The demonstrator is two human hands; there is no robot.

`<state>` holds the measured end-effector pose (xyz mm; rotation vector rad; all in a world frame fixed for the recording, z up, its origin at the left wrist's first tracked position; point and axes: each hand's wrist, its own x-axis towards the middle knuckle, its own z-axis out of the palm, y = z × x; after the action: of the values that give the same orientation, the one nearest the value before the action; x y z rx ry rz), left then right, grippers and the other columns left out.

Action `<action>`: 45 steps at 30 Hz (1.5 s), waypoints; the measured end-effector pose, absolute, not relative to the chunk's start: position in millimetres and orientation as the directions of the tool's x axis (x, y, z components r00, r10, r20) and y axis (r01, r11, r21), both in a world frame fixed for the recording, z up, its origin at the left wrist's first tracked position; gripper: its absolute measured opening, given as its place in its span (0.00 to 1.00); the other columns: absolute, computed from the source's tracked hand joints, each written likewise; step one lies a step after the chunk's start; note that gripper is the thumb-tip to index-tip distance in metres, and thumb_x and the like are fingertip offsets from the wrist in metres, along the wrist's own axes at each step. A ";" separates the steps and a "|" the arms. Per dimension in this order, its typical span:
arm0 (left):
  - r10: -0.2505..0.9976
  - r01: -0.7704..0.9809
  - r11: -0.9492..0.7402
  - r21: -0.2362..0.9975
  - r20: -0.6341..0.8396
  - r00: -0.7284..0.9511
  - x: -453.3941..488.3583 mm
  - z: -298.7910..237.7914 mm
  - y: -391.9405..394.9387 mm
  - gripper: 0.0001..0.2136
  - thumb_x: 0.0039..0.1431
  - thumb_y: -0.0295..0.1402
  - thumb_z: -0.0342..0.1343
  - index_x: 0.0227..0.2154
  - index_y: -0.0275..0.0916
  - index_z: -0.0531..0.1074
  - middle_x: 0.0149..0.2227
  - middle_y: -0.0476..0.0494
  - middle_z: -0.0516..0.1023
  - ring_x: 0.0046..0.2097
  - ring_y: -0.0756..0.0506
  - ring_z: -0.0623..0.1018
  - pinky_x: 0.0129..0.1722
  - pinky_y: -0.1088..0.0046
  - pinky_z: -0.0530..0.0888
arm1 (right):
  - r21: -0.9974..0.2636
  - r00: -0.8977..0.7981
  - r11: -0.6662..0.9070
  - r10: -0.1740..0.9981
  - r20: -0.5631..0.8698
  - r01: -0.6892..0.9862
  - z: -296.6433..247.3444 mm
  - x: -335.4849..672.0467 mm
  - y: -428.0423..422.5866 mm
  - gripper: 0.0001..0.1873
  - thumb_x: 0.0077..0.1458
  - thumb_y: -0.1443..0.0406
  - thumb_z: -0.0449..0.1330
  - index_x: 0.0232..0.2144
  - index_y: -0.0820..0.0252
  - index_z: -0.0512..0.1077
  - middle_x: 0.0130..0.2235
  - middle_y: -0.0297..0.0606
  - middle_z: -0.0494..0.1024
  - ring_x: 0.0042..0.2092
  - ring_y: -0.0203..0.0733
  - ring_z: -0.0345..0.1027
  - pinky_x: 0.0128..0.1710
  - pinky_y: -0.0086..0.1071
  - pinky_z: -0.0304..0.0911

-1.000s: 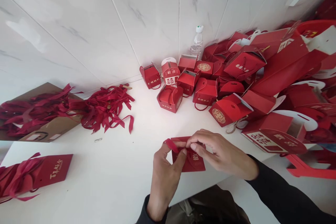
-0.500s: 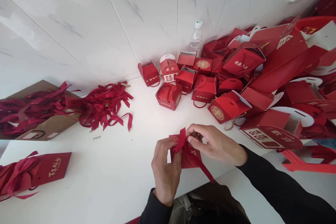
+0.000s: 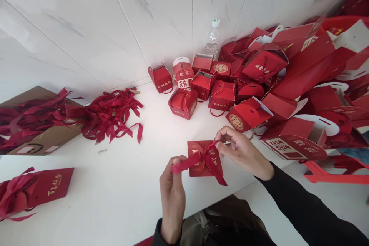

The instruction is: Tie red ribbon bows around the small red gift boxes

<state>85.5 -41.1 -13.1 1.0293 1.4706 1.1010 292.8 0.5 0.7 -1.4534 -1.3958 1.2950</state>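
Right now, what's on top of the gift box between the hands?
A red ribbon, pinched by the left hand and right hand, crosses the gift box. Flap parts beneath it and any contents are covered.

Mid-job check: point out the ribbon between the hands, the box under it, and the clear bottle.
Ribbon [image 3: 203, 157]: head view, on its gathered middle.
Box [image 3: 213, 157]: head view, on the printed flap at the right.
Clear bottle [image 3: 212, 42]: head view, on its body, below the cap.
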 end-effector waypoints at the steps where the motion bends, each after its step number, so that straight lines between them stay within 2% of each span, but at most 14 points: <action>1: 0.958 -0.009 0.249 0.969 -0.248 -0.145 85.5 -13.6 -40.0 0.20 0.69 0.49 0.47 0.37 0.41 0.78 0.42 0.43 0.81 0.46 0.43 0.77 0.48 0.67 0.72 | -0.964 -0.110 -0.140 0.980 -0.168 0.224 -0.1 292.9 1.8 0.06 0.58 0.61 0.59 0.33 0.55 0.66 0.30 0.30 0.69 0.29 0.37 0.63 0.29 0.31 0.61; 5: 0.956 -0.220 0.227 0.949 -0.260 -0.137 86.5 -17.9 -39.2 0.25 0.69 0.51 0.43 0.35 0.39 0.79 0.45 0.40 0.82 0.57 0.39 0.75 0.60 0.60 0.67 | -0.964 -0.120 -0.136 0.979 -0.167 0.226 -2.1 293.1 5.1 0.04 0.60 0.62 0.57 0.34 0.56 0.68 0.32 0.31 0.70 0.31 0.39 0.69 0.33 0.32 0.64; 7: 0.949 -0.196 0.243 0.950 -0.274 -0.153 86.5 -19.8 -40.8 0.25 0.69 0.51 0.44 0.33 0.39 0.79 0.45 0.40 0.82 0.59 0.38 0.73 0.63 0.58 0.64 | -0.955 -0.067 -0.112 0.989 -0.135 0.274 -2.5 291.4 4.6 0.05 0.61 0.61 0.56 0.35 0.55 0.68 0.32 0.32 0.71 0.32 0.40 0.70 0.33 0.33 0.66; 11: 0.934 -0.123 0.292 0.948 -0.311 -0.175 84.8 -21.4 -44.7 0.24 0.68 0.52 0.45 0.34 0.40 0.79 0.47 0.40 0.81 0.58 0.38 0.74 0.62 0.57 0.65 | -0.878 0.017 0.050 0.998 0.065 0.475 -5.5 285.7 1.4 0.06 0.64 0.62 0.54 0.39 0.54 0.70 0.40 0.38 0.75 0.37 0.43 0.71 0.36 0.35 0.69; 15: 0.925 -0.086 0.331 0.940 -0.341 -0.170 85.0 -23.0 -46.3 0.24 0.67 0.54 0.45 0.33 0.41 0.77 0.46 0.41 0.81 0.58 0.38 0.73 0.61 0.58 0.65 | -0.763 -0.017 0.201 0.970 0.242 0.615 -13.5 282.2 0.4 0.09 0.68 0.65 0.50 0.46 0.54 0.69 0.43 0.42 0.76 0.42 0.46 0.72 0.41 0.39 0.70; 20: 0.937 -0.071 0.308 0.949 -0.316 -0.152 86.6 -24.8 -46.2 0.25 0.68 0.54 0.43 0.26 0.41 0.71 0.44 0.42 0.82 0.58 0.39 0.73 0.60 0.60 0.66 | -0.640 -0.076 0.347 0.908 0.411 0.686 -23.6 278.8 1.5 0.10 0.67 0.71 0.48 0.43 0.56 0.67 0.41 0.42 0.73 0.45 0.48 0.69 0.45 0.41 0.67; 23: 0.947 0.001 0.295 0.955 -0.292 -0.133 86.0 -20.1 -44.9 0.25 0.69 0.52 0.42 0.25 0.41 0.69 0.43 0.43 0.82 0.56 0.40 0.74 0.56 0.62 0.68 | -0.659 -0.071 0.331 0.919 0.389 0.675 -21.1 277.4 1.3 0.08 0.66 0.71 0.49 0.41 0.56 0.66 0.39 0.40 0.73 0.42 0.47 0.68 0.42 0.40 0.67; 27: 0.967 0.106 0.241 0.965 -0.229 -0.114 85.7 -14.1 -44.1 0.24 0.70 0.51 0.41 0.25 0.41 0.67 0.42 0.43 0.81 0.51 0.41 0.75 0.49 0.66 0.69 | -0.850 -0.002 0.122 0.990 0.141 0.513 -12.6 279.1 1.7 0.04 0.65 0.67 0.51 0.40 0.55 0.66 0.35 0.35 0.73 0.32 0.41 0.67 0.31 0.34 0.65; 29: 0.969 0.141 0.227 0.964 -0.209 -0.129 86.2 -15.4 -45.4 0.24 0.70 0.51 0.40 0.24 0.41 0.64 0.39 0.44 0.80 0.46 0.42 0.75 0.44 0.67 0.69 | -0.890 -0.002 0.049 0.999 0.053 0.454 -11.2 280.1 2.6 0.05 0.66 0.64 0.51 0.40 0.55 0.66 0.35 0.34 0.72 0.31 0.40 0.67 0.29 0.32 0.64; 33: 0.958 0.208 0.271 0.940 -0.243 -0.151 86.3 -20.2 -48.6 0.25 0.70 0.52 0.40 0.22 0.41 0.62 0.33 0.44 0.77 0.40 0.43 0.73 0.40 0.67 0.68 | -0.887 0.011 0.026 0.999 0.035 0.460 -14.5 280.5 3.6 0.08 0.67 0.60 0.51 0.40 0.56 0.67 0.35 0.36 0.73 0.33 0.41 0.67 0.29 0.32 0.63; 37: 0.967 0.058 0.228 0.972 -0.219 -0.132 86.4 -9.0 -40.7 0.21 0.70 0.49 0.40 0.26 0.42 0.60 0.39 0.43 0.78 0.47 0.42 0.74 0.49 0.65 0.68 | -0.894 0.016 0.022 0.999 0.032 0.448 -12.8 282.1 2.7 0.09 0.67 0.59 0.52 0.44 0.55 0.69 0.40 0.38 0.75 0.36 0.42 0.69 0.30 0.32 0.64; 40: 0.982 -0.036 0.184 0.982 -0.185 -0.043 91.3 9.5 -24.6 0.19 0.71 0.45 0.34 0.26 0.43 0.56 0.30 0.44 0.76 0.40 0.43 0.76 0.45 0.63 0.70 | -0.891 -0.013 0.078 0.997 0.080 0.446 -4.3 283.4 1.1 0.08 0.67 0.61 0.54 0.45 0.54 0.70 0.42 0.37 0.75 0.38 0.42 0.70 0.33 0.33 0.65; 42: 0.979 0.158 0.199 0.967 -0.202 0.000 97.7 20.5 -13.6 0.17 0.71 0.42 0.36 0.27 0.43 0.58 0.26 0.47 0.72 0.33 0.44 0.74 0.38 0.65 0.70 | -0.882 -0.049 0.148 0.989 0.141 0.448 2.8 282.8 -0.3 0.07 0.65 0.63 0.55 0.44 0.54 0.70 0.41 0.36 0.75 0.38 0.41 0.70 0.36 0.33 0.66; 45: 0.976 0.453 0.147 0.879 -0.203 0.077 109.3 28.3 -4.0 0.06 0.64 0.34 0.50 0.31 0.42 0.63 0.27 0.48 0.72 0.30 0.45 0.72 0.34 0.66 0.68 | -0.855 -0.125 0.251 0.968 0.218 0.454 11.7 280.3 -1.7 0.06 0.64 0.66 0.57 0.44 0.54 0.70 0.39 0.34 0.75 0.37 0.39 0.70 0.40 0.33 0.67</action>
<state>109.3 -4.0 28.3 1.4458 1.5179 0.7278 280.3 -1.7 11.7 -1.3204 -1.7159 0.8010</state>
